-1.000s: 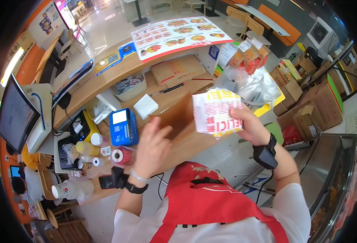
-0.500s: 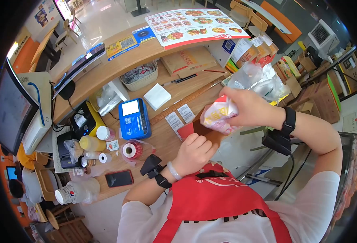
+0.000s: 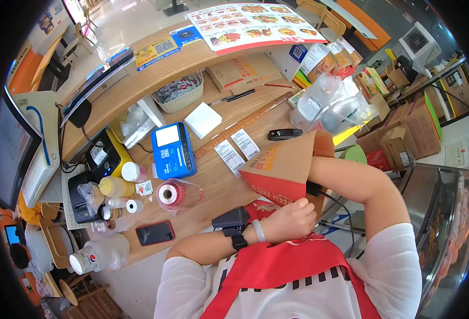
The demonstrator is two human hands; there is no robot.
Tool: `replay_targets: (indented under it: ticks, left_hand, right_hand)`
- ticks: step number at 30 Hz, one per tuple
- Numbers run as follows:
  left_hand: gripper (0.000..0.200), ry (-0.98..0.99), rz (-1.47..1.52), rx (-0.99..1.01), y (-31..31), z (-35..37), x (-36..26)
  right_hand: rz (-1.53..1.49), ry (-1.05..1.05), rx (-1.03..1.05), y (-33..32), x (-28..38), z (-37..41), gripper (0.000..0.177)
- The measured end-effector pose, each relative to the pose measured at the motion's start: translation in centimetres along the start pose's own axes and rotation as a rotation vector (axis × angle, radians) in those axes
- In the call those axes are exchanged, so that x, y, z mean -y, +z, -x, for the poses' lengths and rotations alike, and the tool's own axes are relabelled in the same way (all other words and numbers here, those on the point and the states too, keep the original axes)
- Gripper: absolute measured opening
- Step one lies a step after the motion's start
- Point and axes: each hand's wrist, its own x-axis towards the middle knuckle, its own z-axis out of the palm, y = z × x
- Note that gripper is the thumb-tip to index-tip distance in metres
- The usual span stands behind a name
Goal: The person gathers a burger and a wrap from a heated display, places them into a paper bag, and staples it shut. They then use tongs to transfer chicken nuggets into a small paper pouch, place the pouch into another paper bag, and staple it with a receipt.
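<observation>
A brown paper bag (image 3: 285, 159) with a red printed lower band lies tilted above the front edge of the counter, its mouth facing right. My left hand (image 3: 293, 218) is closed on the bag's near edge, with the fingers curled. My right forearm (image 3: 356, 183) reaches into the bag's mouth. The right hand itself is hidden inside, so its fingers and whatever they hold do not show. Just beyond the bag lies a black stapler (image 3: 285, 134). Two printed receipts (image 3: 237, 151) rest to its left.
On the counter (image 3: 213, 183) are a blue payment box (image 3: 171, 151), white napkins (image 3: 203, 120), a label roll (image 3: 168, 194), a phone (image 3: 155, 233) and stacked cups (image 3: 99, 255). Plastic bags (image 3: 335, 103) sit at the right. A glass display case (image 3: 436, 228) stands beside my right arm.
My right hand has gone into the paper bag along with the white, pink and yellow wrapped item it held. The bag has swung round and my left hand has shifted right, uncovering the stapler.
</observation>
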Motion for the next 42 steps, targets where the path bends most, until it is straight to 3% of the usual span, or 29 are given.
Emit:
replay_targets:
  ticks: [6,10,12,15,17,19,21,24,27,31,32,35,37,39,40,41,42]
  left_hand:
    - [0.006,0.020,0.010,0.026,-0.7,0.4,0.5]
    - [0.015,-0.272,-0.047,-0.048,-2.2,1.5,2.1]
    - [0.019,-0.415,-0.113,-0.147,-2.8,1.6,3.0]
    - [0.023,-0.510,-0.173,-0.193,-3.4,1.0,3.5]
    - [0.023,-0.522,-0.275,-0.279,-3.5,0.7,3.1]
    - [0.024,-0.393,-0.092,-0.331,-3.3,1.5,2.3]
    - [0.026,-0.211,0.223,-0.204,-3.3,2.1,2.3]
    - [0.026,-0.262,0.214,-0.117,-1.8,-1.1,2.4]
    - [0.026,-0.328,0.151,-0.111,0.9,-4.6,2.6]
    - [0.027,-0.497,0.016,-0.146,4.9,-9.0,2.8]
    - [0.027,-0.510,0.003,-0.144,5.7,-10.0,2.7]
    - [0.028,-0.581,-0.064,-0.114,7.3,-12.3,2.2]
    - [0.028,-0.584,-0.115,-0.085,7.6,-13.8,1.8]
    - [0.026,-0.631,-0.152,-0.073,8.6,-14.6,1.4]
    - [0.025,-0.722,-0.155,-0.090,9.2,-14.8,1.2]
    - [0.024,-0.811,-0.159,-0.108,9.7,-15.0,1.0]
    - [0.024,-0.824,-0.169,-0.106,10.2,-14.9,0.7]
  right_hand:
    - [0.037,0.051,0.066,-0.6,-0.5,-0.4,0.029]
    - [0.000,0.061,0.143,-4.3,0.1,-0.2,0.029]
    - [-0.234,0.053,0.235,-12.2,1.9,0.7,0.029]
    - [-0.366,-0.088,-0.422,-16.8,1.1,4.7,0.026]
    - [-0.204,-0.012,-0.619,-17.7,-1.5,8.2,0.025]
    - [-0.138,0.171,-0.734,-17.8,-4.9,11.9,0.023]
    - [-0.089,0.443,-0.917,-16.2,-9.6,16.0,0.019]
    - [-0.117,0.758,-1.169,-14.6,-17.9,21.6,0.009]
    - [-0.503,0.972,-1.298,-11.9,-28.0,25.8,0.008]
    - [-0.590,0.904,-0.772,-9.0,-37.8,26.2,0.010]
    - [-0.541,0.761,-0.646,-7.4,-40.4,25.4,0.010]
    - [-0.518,0.611,-0.271,-5.2,-43.0,21.3,0.012]
    - [-0.369,0.349,-0.155,-2.3,-44.6,18.5,0.018]
    - [-0.248,0.273,-0.018,0.0,-44.8,15.9,0.023]
    - [-0.480,0.185,-0.069,3.5,-46.0,15.1,0.023]
    - [-0.545,0.250,0.075,9.4,-48.0,13.8,0.021]
    - [-0.750,0.172,0.135,7.5,-46.4,13.5,0.022]
